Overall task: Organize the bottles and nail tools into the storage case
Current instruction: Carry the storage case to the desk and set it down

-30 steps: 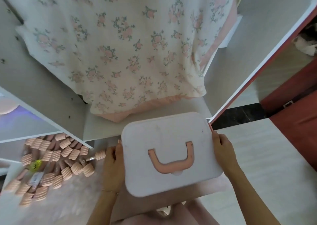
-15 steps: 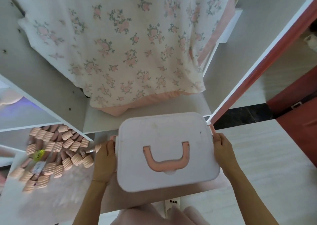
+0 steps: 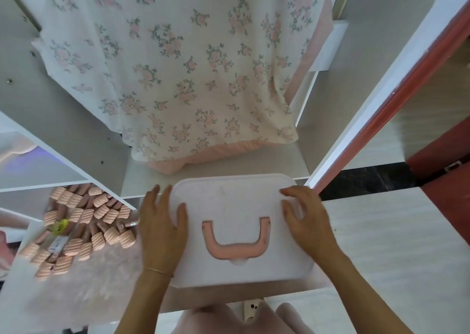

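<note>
A white storage case (image 3: 229,201) with a pink U-shaped handle (image 3: 235,242) on its closed lid lies flat in front of me. My left hand (image 3: 161,229) rests on the lid's left edge, fingers straight and the thumb on top. My right hand (image 3: 305,221) lies on the lid's right side with fingers loosely bent over the top. A heap of pink ribbed-cap bottles (image 3: 84,226) lies to the left of the case on a pale pink mat. No nail tools are clearly distinguishable.
A floral cloth (image 3: 178,66) hangs over a white shelf unit (image 3: 63,135) right behind the case. A red door frame (image 3: 407,89) runs diagonally on the right. Pale floor (image 3: 394,257) lies to the right, and my knees (image 3: 229,318) are below.
Both hands moved from gripping the case's side edges up onto the lid. The case now sits a little farther from me.
</note>
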The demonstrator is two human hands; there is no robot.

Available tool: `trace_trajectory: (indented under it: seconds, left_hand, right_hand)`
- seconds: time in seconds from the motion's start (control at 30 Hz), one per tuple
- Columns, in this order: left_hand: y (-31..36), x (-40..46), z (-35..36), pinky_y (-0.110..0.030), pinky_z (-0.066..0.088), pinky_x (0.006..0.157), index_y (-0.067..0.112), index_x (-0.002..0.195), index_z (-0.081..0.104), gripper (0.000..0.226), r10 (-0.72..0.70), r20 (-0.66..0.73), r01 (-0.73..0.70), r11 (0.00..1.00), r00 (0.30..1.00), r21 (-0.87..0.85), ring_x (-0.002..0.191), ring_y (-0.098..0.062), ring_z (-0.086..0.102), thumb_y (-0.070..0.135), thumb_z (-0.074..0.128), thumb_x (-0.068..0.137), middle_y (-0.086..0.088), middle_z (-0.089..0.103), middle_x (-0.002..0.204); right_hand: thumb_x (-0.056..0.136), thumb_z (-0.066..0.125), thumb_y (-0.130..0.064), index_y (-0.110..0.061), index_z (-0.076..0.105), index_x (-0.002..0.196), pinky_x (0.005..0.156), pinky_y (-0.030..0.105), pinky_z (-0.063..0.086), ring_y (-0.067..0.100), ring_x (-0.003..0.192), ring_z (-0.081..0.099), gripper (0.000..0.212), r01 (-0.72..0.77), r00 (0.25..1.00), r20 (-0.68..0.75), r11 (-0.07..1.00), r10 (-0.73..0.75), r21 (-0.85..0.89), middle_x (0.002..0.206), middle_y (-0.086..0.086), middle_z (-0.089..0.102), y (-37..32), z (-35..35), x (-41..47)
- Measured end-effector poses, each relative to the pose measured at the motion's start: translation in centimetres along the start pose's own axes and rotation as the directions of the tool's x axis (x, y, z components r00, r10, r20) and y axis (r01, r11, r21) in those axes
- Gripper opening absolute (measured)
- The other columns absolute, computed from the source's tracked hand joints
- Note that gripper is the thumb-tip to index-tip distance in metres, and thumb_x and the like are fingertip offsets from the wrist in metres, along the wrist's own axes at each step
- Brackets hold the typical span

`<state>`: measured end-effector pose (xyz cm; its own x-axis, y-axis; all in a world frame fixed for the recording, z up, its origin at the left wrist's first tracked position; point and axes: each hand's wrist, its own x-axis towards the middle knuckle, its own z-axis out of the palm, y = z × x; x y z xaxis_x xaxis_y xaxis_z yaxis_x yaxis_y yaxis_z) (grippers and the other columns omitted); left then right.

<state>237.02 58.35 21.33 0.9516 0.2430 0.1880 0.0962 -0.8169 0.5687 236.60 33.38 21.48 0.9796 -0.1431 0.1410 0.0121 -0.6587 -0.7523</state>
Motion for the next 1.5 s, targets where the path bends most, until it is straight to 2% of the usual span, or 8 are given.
trace_trajectory:
  seconds: [0.1,0.23,0.37,0.6,0.8,1.03,1.3,1.5]
  left_hand:
    - [1.7,-1.1,1.0,-0.056,0.026,0.104,0.003,0.126,0.052,0.053,0.158,0.165,-0.182,0.974,0.973,0.138,0.130,-0.046,0.032,0.035,0.039,0.086,-0.025,0.044,0.136]
    - [1.7,-1.3,1.3,-0.053,0.020,0.108,0.009,0.130,0.050,0.065,0.143,0.294,-0.226,0.935,0.945,0.273,0.133,-0.040,0.032,0.045,0.022,0.083,-0.021,0.041,0.140]
    - [1.4,-1.2,1.3,-0.048,0.013,0.111,0.011,0.133,0.046,0.069,0.149,0.297,-0.230,0.939,0.943,0.257,0.136,-0.036,0.026,0.048,0.018,0.083,-0.017,0.036,0.144]
    - [0.7,-1.2,1.5,-0.039,-0.001,0.114,0.018,0.139,0.037,0.050,0.160,0.290,-0.216,0.961,0.944,0.173,0.142,-0.027,0.011,0.037,0.042,0.093,-0.010,0.023,0.151]
    - [-0.2,0.0,0.5,-0.036,0.014,0.113,0.012,0.123,0.057,0.038,0.103,0.266,-0.067,0.988,0.958,-0.141,0.138,-0.023,0.026,0.031,0.047,0.091,-0.009,0.040,0.143]
    - [-1.8,-1.9,0.1,-0.032,0.001,0.114,0.016,0.132,0.047,0.041,0.210,0.296,-0.205,0.978,0.932,-0.049,0.140,-0.020,0.021,0.022,0.052,0.092,-0.005,0.030,0.149]
    - [-2.1,-4.5,-1.4,-0.046,0.028,0.110,0.012,0.118,0.060,0.033,0.137,0.258,-0.122,0.990,0.956,-0.077,0.131,-0.027,0.038,0.021,0.051,0.088,-0.007,0.047,0.138]
    - [-1.0,-2.4,-3.4,-0.025,0.026,0.099,0.015,0.110,0.062,0.027,0.006,0.116,0.024,0.968,0.993,-0.251,0.119,-0.017,0.041,0.023,0.050,0.087,-0.005,0.049,0.130]
  right_hand:
    - [0.079,0.064,-0.027,-0.018,0.059,0.116,0.107,0.032,0.023,0.009,0.120,0.043,0.039,0.359,0.925,0.174,0.926,-0.337,-0.118,0.122,0.005,0.058,-1.7,1.5,-0.8]
    - [0.082,0.053,-0.055,-0.038,0.016,0.142,0.106,0.021,-0.026,-0.002,0.133,-0.020,0.073,0.486,0.748,0.596,0.852,-0.292,-0.194,0.155,-0.009,0.004,-1.9,3.6,-1.5]
    - [0.076,0.050,-0.065,-0.044,0.002,0.142,0.100,0.019,-0.033,-0.004,0.127,-0.034,0.084,0.523,0.677,0.693,0.824,-0.247,-0.217,0.152,-0.015,-0.014,-1.4,3.7,-0.8]
    - [0.083,0.047,-0.059,-0.031,0.026,0.142,0.108,0.029,-0.026,0.008,0.136,-0.018,0.068,0.592,0.689,0.648,0.769,-0.326,-0.243,0.155,-0.005,0.002,-1.8,3.4,-1.1]
    - [0.091,0.049,-0.028,-0.013,0.067,0.103,0.091,0.023,0.040,0.022,0.101,0.063,0.026,0.384,0.875,0.364,0.916,-0.320,-0.118,0.105,0.005,0.069,-3.8,2.6,-0.6]
    - [0.091,0.045,-0.027,-0.011,0.067,0.094,0.066,0.027,0.048,0.019,0.069,0.064,0.028,0.328,0.883,0.383,0.941,-0.271,-0.090,0.079,0.001,0.070,-4.4,2.6,-0.5]
    - [0.095,0.041,-0.024,-0.019,0.064,0.093,0.070,0.008,0.038,-0.001,0.066,0.054,0.023,0.212,0.865,0.467,0.977,-0.184,-0.008,0.073,-0.013,0.061,-4.2,2.6,-2.0]
    - [0.095,0.043,-0.022,-0.043,0.047,0.070,0.067,0.001,0.038,-0.011,0.071,0.052,0.033,0.118,0.842,0.521,0.990,-0.142,0.079,0.062,-0.018,0.051,-5.7,1.5,-0.6]
